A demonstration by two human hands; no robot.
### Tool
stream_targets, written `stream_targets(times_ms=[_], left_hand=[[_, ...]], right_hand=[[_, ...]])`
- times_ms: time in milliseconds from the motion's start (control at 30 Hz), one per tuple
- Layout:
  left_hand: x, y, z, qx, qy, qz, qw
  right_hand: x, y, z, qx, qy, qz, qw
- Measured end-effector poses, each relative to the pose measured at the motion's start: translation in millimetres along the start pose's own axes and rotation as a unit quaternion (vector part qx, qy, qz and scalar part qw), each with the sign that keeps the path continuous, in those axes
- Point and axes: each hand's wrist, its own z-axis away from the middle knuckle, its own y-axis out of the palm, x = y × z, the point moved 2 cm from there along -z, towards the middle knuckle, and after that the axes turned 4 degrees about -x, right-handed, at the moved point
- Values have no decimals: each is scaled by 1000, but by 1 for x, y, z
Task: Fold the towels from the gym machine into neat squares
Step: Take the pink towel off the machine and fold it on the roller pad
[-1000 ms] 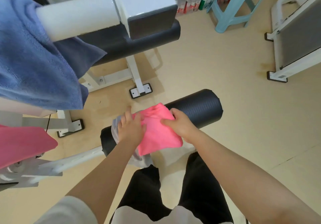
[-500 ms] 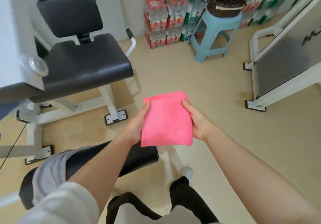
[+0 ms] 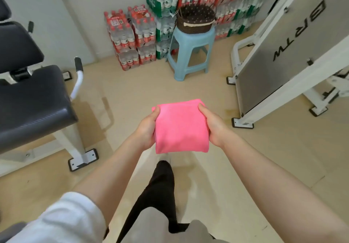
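The pink towel [image 3: 181, 127] has come off the black roller pad where it was being folded 1 second ago, and it is now held out in the air as a finished, roughly square packet, above the floor [image 3: 132, 99] and on the near side of the blue stool [image 3: 190, 54]. Half a second back it was already lifted; since then the person has turned further toward the stool, so the roller and the grey cloth lying on it have dropped out of sight, and the stool now stands straight beyond the towel. To my eye that means this towel's folding is done and the step in hand is carrying it off to wherever the folded ones go; the dark basket [image 3: 196, 19] sitting on the stool looks a likely spot, though that is only my guess. The blue and pink towels seen draped on the machine earlier are not in view now, so I judge there is more folding left. As for the grip, the left hand [image 3: 148, 127] clasps the towel's left edge, thumb on top and fingers curled beneath, and the right hand [image 3: 211, 127] does the same on the right edge. Both are closed snugly on the cloth, about level with each other. The black seat [image 3: 32, 99] stands well to the left of the towel, the white frame [image 3: 283, 63] well to its right.
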Motion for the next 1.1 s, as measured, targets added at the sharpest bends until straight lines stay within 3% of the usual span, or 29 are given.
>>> stream_targets(times_ms=[100, 300, 500, 700, 867, 1100], left_hand=[[-31, 23, -49, 2, -38, 25, 999], [-133, 86, -153, 3, -39, 23, 999], [-246, 146, -240, -14, -50, 24, 998], [-295, 194, -329, -45, -63, 25, 997], [-336, 242, -413, -11, -69, -21, 997], [-411, 314, -543, -98, 99, -71, 988]], right_hand=[[37, -14, -42, 37, 11, -51, 998], [148, -16, -142, 51, -1, -108, 993], [253, -11, -242, 52, -56, -89, 993], [320, -24, -345, 5, -71, -32, 997], [391, -43, -448, 18, -51, -31, 998], [512, -65, -605, 8, -6, 23, 1000]])
